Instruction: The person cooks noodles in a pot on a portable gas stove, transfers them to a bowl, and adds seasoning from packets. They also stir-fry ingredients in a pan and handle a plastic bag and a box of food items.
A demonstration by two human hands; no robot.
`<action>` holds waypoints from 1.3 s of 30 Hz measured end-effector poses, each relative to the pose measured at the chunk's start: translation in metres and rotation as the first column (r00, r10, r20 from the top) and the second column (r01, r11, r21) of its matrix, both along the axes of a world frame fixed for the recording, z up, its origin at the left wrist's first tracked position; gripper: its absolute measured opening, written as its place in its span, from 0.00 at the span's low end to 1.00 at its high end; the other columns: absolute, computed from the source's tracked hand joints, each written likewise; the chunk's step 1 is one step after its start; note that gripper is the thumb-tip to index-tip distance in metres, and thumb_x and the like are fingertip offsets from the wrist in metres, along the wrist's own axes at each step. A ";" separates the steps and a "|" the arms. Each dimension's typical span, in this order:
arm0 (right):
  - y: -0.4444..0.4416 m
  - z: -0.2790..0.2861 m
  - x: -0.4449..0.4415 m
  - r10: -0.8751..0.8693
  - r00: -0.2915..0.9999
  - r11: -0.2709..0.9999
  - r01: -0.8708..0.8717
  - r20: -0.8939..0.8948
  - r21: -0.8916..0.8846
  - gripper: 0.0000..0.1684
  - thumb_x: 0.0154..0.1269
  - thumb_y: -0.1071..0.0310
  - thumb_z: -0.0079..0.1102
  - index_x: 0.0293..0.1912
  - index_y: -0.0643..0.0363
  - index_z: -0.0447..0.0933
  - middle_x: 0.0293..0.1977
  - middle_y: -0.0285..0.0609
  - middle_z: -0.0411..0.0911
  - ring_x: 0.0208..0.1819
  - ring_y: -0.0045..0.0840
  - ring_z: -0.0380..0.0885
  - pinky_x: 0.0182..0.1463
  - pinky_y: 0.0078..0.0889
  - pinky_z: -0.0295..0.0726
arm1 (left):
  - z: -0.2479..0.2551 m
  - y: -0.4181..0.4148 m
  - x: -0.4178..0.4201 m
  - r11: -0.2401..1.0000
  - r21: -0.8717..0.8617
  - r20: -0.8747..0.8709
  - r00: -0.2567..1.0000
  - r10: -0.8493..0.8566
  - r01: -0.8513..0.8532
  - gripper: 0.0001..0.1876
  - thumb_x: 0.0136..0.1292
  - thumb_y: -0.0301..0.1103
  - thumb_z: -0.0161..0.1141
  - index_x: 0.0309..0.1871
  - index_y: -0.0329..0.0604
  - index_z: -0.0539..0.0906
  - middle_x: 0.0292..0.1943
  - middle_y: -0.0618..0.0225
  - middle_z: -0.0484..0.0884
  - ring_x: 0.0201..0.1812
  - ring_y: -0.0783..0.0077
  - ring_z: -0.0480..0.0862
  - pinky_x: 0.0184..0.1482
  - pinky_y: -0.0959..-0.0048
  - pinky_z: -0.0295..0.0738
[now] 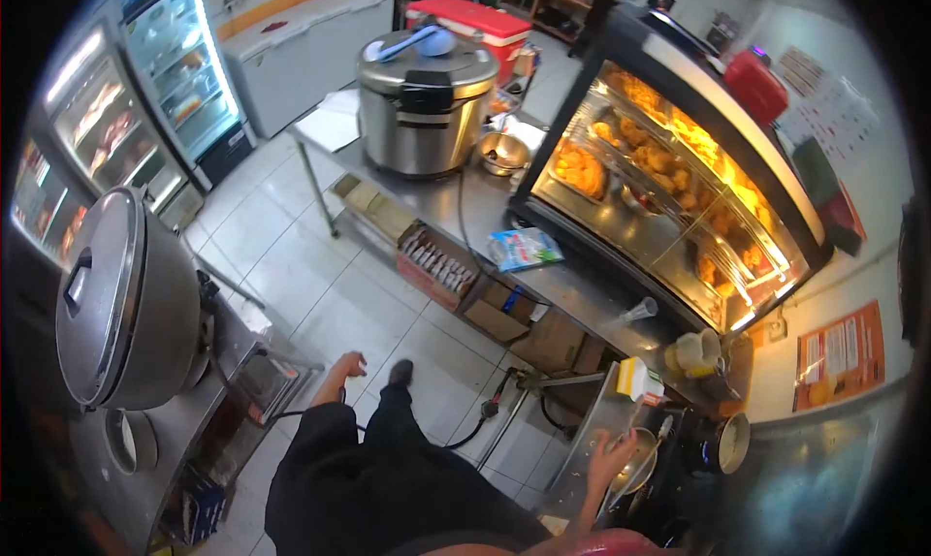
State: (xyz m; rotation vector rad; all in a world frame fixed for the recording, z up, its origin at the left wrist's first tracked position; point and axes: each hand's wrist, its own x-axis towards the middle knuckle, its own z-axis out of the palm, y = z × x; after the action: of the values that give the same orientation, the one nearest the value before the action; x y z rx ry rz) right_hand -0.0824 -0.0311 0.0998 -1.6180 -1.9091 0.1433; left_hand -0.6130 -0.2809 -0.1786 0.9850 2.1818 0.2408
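My left hand [352, 365] hangs over the tiled floor with nothing in it, its fingers loosely bent. On the right, my right hand [609, 456] is at the near side of a metal bowl [643, 460] by the stove; its fingers are spread, and whether they touch the bowl's rim is unclear. A utensil with a pale tip [664, 428] lies across that bowl. Just beyond stands a yellow and white carton [635, 380]. To the right of the bowl is a round pot [732, 443].
A large rice cooker [429, 131] and a lit glass food warmer [654, 185] with fried food stand on the steel table [436, 196]. Beneath is a crate of bottles [436, 269]. At left, a big lidded pot [138, 301] stands on a counter [174, 440]. A gas hose [473, 434] crosses the floor.
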 end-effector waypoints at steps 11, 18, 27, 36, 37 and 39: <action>0.031 -0.172 -0.469 0.965 0.248 0.237 -0.667 0.089 -0.707 0.25 0.57 0.51 0.55 0.49 0.56 0.67 0.38 0.54 0.76 0.45 0.49 0.73 0.48 0.47 0.70 | 0.030 0.027 -0.199 0.894 0.155 0.215 0.897 0.386 -0.421 0.18 0.55 0.49 0.56 0.22 0.43 0.80 0.19 0.63 0.82 0.26 0.67 0.83 0.35 0.68 0.77; -0.003 -0.119 -0.739 0.989 -0.124 -0.142 -0.716 -0.075 -0.683 0.21 0.58 0.55 0.55 0.46 0.58 0.69 0.31 0.50 0.77 0.36 0.42 0.76 0.40 0.42 0.73 | 0.075 0.001 -0.282 0.659 0.131 0.377 0.652 0.658 -0.741 0.18 0.57 0.45 0.57 0.34 0.35 0.80 0.23 0.60 0.82 0.24 0.71 0.81 0.28 0.71 0.75; -0.003 -0.103 -1.023 0.902 -0.183 -0.405 -0.673 -0.391 -0.618 0.20 0.58 0.56 0.56 0.44 0.60 0.71 0.25 0.43 0.78 0.27 0.35 0.77 0.33 0.35 0.73 | 0.035 0.016 -0.535 0.694 0.026 0.392 0.646 0.655 -0.720 0.17 0.55 0.45 0.59 0.36 0.38 0.78 0.23 0.60 0.82 0.25 0.70 0.82 0.31 0.71 0.76; 0.051 -0.088 -1.284 0.641 0.378 -0.008 -0.867 -0.668 -0.499 0.14 0.58 0.60 0.57 0.41 0.58 0.72 0.23 0.41 0.77 0.25 0.28 0.77 0.31 0.30 0.74 | 0.089 -0.064 -0.832 0.767 -0.189 0.267 0.719 0.642 -0.614 0.17 0.57 0.42 0.59 0.40 0.37 0.77 0.22 0.60 0.82 0.22 0.70 0.81 0.23 0.72 0.73; 0.058 -0.099 -1.311 0.648 0.412 0.024 -0.851 -0.640 -0.524 0.15 0.58 0.59 0.57 0.41 0.57 0.72 0.24 0.42 0.78 0.26 0.30 0.77 0.32 0.32 0.75 | 0.086 -0.080 -0.863 0.774 -0.287 0.208 0.752 0.625 -0.564 0.15 0.57 0.43 0.59 0.38 0.39 0.77 0.22 0.61 0.82 0.21 0.71 0.80 0.22 0.73 0.73; 0.073 -0.126 -1.364 0.680 0.466 0.120 -0.832 -0.566 -0.541 0.15 0.57 0.58 0.56 0.40 0.57 0.72 0.25 0.44 0.78 0.29 0.35 0.78 0.34 0.36 0.75 | 0.086 -0.098 -0.940 0.753 -0.468 0.290 0.724 0.626 -0.463 0.14 0.57 0.41 0.58 0.39 0.40 0.77 0.23 0.60 0.82 0.22 0.70 0.81 0.20 0.73 0.73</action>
State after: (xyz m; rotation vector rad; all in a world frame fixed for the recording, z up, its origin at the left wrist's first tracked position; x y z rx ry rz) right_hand -1.4459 0.0417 -0.0259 -0.6738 -2.4964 1.7556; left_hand -1.5525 -0.3793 -0.0921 0.0171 1.9415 0.2844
